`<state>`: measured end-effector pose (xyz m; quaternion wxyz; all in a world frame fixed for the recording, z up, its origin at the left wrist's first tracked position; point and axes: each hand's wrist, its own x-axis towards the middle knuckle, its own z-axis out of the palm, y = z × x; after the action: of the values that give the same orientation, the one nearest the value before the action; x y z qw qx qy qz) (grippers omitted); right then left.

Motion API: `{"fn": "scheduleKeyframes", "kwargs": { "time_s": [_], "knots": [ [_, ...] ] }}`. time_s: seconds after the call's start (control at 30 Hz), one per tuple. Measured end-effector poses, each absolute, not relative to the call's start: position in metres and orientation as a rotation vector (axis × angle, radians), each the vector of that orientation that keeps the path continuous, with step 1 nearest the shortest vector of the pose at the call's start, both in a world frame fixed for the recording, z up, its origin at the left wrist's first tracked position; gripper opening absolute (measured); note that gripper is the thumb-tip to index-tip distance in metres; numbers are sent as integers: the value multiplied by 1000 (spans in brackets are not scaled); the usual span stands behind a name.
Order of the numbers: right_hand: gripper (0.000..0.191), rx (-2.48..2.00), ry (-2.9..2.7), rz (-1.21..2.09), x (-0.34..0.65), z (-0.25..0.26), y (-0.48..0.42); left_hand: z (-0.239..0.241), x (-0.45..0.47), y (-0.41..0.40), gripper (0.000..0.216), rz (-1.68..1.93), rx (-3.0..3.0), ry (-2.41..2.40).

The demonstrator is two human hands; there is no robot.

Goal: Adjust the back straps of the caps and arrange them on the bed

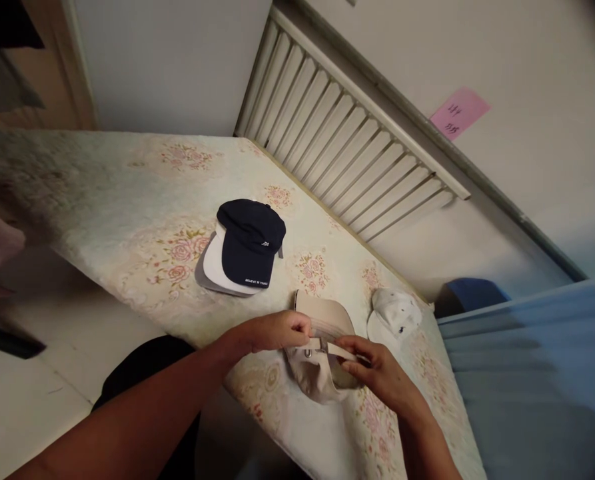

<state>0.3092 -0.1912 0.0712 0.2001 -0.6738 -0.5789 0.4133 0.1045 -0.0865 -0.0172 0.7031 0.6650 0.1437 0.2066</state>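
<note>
A beige baseball cap (322, 377) lies turned over between my hands at the near edge of the table, its brim pointing away from me. Closed in a pinch, my left hand (280, 331) grips the cap's back strap near the buckle. My right hand (377, 370) has its fingers closed on the strap (342, 352) on the other side of the buckle. Farther back, a navy cap (252, 233) with small white lettering on its brim rests on top of a white cap (217, 270). A white cap (397, 313) with dark marks sits to the right.
A flowered cloth (187, 180) covers the table. Along its far side are a ribbed radiator (342, 133) and a wall with a pink note (460, 113). A blue curtain (537, 360) hangs at the right; a dark seat (142, 367) is at lower left.
</note>
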Motion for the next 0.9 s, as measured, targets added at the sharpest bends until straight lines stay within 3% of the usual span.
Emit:
{"fn": "scheduleKeyframes", "kwargs": {
  "time_s": [0.27, 0.5, 0.9],
  "knots": [
    [25, -1714, -1379, 1321, 334, 66, -200, -19, 108, -88, 23, 483, 1544, 317],
    [23, -1704, -1380, 1252, 342, 58, -208, -22, 109, -95, 12, 463, 1596, 319],
    [17, -1700, -1479, 1198, 382, 58, -252, 3, 138, -144, 10, 432, 1684, 456]
  ]
}}
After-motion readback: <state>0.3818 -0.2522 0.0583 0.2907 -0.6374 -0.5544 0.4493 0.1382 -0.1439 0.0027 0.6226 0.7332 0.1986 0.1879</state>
